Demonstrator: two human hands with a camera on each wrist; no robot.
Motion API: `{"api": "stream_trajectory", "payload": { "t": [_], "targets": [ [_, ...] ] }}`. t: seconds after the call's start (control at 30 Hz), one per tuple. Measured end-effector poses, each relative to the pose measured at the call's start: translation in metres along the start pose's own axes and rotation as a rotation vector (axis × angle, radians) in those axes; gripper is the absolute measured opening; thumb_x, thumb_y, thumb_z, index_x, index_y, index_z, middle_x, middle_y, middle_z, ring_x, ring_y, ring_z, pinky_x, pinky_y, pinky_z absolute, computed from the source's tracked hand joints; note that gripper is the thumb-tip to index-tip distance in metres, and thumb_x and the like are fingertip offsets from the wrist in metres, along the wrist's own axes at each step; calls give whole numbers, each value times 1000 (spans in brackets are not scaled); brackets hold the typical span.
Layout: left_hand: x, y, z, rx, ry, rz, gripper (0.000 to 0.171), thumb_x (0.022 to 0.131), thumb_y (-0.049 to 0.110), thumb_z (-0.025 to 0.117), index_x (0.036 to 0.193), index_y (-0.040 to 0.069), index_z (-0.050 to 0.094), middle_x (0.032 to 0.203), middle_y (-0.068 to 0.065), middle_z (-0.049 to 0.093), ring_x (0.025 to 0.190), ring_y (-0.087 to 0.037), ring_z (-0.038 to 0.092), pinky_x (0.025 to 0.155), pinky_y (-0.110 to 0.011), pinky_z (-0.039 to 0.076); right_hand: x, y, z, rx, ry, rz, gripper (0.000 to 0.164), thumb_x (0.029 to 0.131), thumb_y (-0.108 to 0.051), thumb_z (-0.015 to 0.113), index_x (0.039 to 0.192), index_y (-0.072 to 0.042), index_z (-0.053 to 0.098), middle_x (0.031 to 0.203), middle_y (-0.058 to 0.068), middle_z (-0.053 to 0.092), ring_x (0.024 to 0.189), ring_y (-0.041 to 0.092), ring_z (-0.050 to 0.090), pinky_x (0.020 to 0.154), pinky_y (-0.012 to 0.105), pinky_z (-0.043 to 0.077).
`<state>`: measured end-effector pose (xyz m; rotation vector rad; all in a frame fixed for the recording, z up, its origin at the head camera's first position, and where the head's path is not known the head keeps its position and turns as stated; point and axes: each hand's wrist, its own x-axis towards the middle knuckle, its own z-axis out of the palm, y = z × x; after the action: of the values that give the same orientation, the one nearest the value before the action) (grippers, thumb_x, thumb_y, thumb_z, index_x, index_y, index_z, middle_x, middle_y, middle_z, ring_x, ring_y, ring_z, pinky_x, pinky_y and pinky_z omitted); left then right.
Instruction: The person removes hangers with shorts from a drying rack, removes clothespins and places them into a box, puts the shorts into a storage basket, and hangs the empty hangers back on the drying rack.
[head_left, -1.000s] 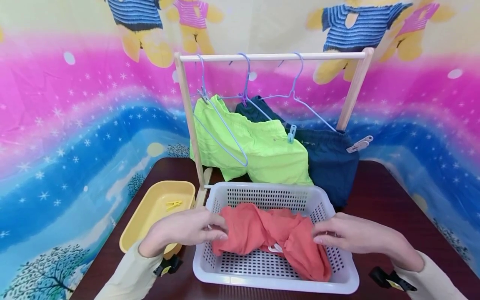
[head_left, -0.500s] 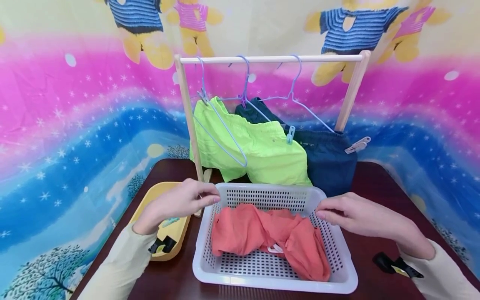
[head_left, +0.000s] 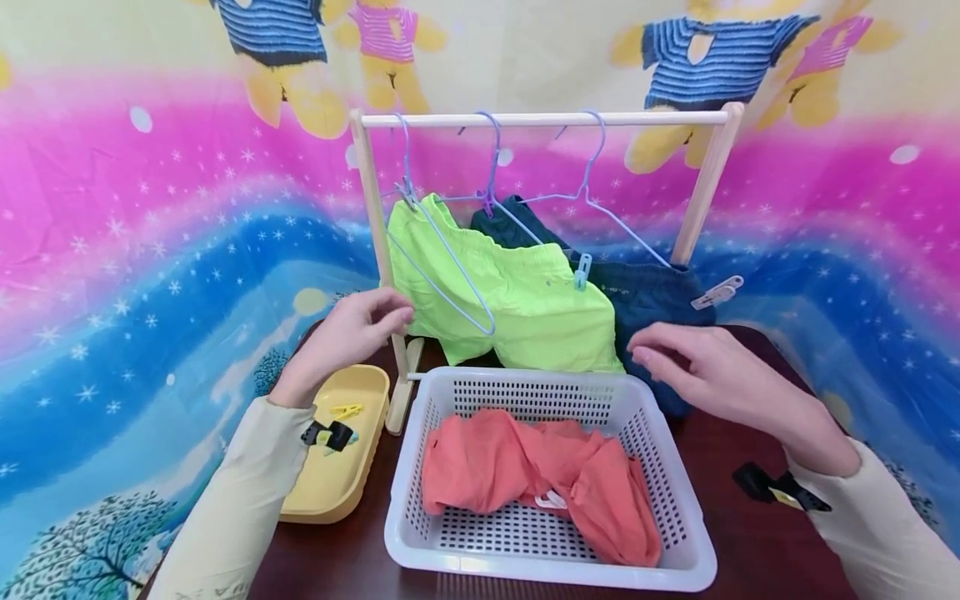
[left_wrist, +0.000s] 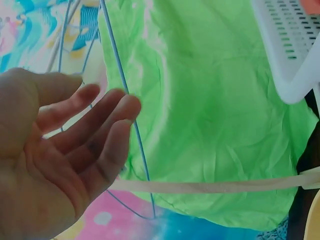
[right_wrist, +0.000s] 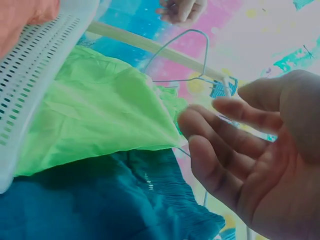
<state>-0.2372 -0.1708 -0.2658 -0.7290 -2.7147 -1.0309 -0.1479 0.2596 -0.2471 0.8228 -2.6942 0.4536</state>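
My left hand (head_left: pixel 363 329) is raised beside the rack's left post, fingers loosely bent around nothing. Green shorts (left_wrist: pixel 215 100) fill much of the left wrist view, just beyond its fingertips. On the other side, my right hand (head_left: pixel 705 367) hovers in front of the dark blue shorts (head_left: pixel 660 308), relaxed and holding nothing. Both pairs of shorts hang from blue hangers, the green pair in front with a light blue clothespin (head_left: pixel 582 272) at its waistband. A white clothespin (head_left: pixel 717 292) grips the dark pair's edge. Below the hands, a crumpled coral garment (head_left: pixel 487 467) lies in the white basket (head_left: pixel 551 575).
The wooden rack (head_left: pixel 540 120) stands behind the basket, three blue hangers on its bar. To the left is a yellow tray (head_left: pixel 330 508) with a yellow clothespin (head_left: pixel 347 411) and others partly hidden by the wrist strap. A printed cloth (head_left: pixel 187 250) covers the background.
Both hands have risen from the coral garment, up and away from the basket toward the hanging shorts. The coral garment and the rack look unchanged.
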Motion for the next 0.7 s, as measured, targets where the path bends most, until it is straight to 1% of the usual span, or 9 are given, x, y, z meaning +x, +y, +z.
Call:
{"api": "stream_trajectory", "payload": {
  "t": [0.1, 0.2, 0.3, 0.4, 0.47, 0.6, 0.7],
  "targets": [
    [8, -8, -2, -45, 101, -37, 25, 101, 30, 54, 117, 13, 64, 103, -9, 71, 91, -23, 69, 70, -32, 53, 10, -1, -2, -13, 51, 36, 21, 98, -21, 61, 118, -19, 66, 98, -6, 68, 78, 4, 58, 70, 27, 55],
    [15, -17, -2, -111, 203, -62, 27, 102, 28, 53, 119, 9, 62, 106, -12, 70, 94, -28, 69, 69, -28, 53, 19, -1, -3, 6, 104, 37, 26, 98, -20, 60, 124, -15, 63, 106, 1, 68, 85, 11, 63, 73, 36, 57],
    [21, -25, -1, -160, 277, -82, 29, 102, 26, 53, 120, 5, 59, 107, -15, 68, 94, -30, 68, 68, -24, 52, 27, 0, -3, 30, 149, 34, 31, 98, -19, 59, 128, -10, 60, 115, 8, 67, 93, 20, 66, 75, 45, 57],
    [25, -31, 0, -178, 321, -110, 31, 102, 27, 53, 122, 4, 57, 111, -16, 65, 95, -29, 66, 69, -23, 52, 35, 0, -2, 48, 166, 54, 33, 99, -20, 57, 131, -9, 58, 120, 11, 65, 96, 24, 67, 77, 48, 56],
    [28, -34, 0, -184, 345, -134, 32, 102, 28, 53, 123, 5, 56, 113, -16, 64, 97, -28, 66, 71, -24, 52, 40, 1, -2, 56, 164, 73, 34, 100, -22, 56, 132, -9, 57, 122, 11, 65, 97, 25, 67, 79, 49, 56],
    [35, -38, 0, -204, 381, -174, 34, 101, 30, 54, 126, 7, 54, 117, -14, 63, 103, -27, 65, 80, -33, 54, 49, 3, 0, 46, 157, 83, 36, 101, -23, 54, 133, -8, 55, 118, 12, 66, 95, 25, 68, 79, 49, 55],
    [39, -40, 0, -219, 402, -196, 38, 100, 33, 55, 129, 8, 52, 121, -15, 61, 108, -28, 64, 84, -40, 54, 55, 5, 3, 38, 149, 95, 36, 101, -25, 54, 133, -7, 55, 114, 11, 68, 92, 25, 68, 79, 49, 55]
  ]
}}
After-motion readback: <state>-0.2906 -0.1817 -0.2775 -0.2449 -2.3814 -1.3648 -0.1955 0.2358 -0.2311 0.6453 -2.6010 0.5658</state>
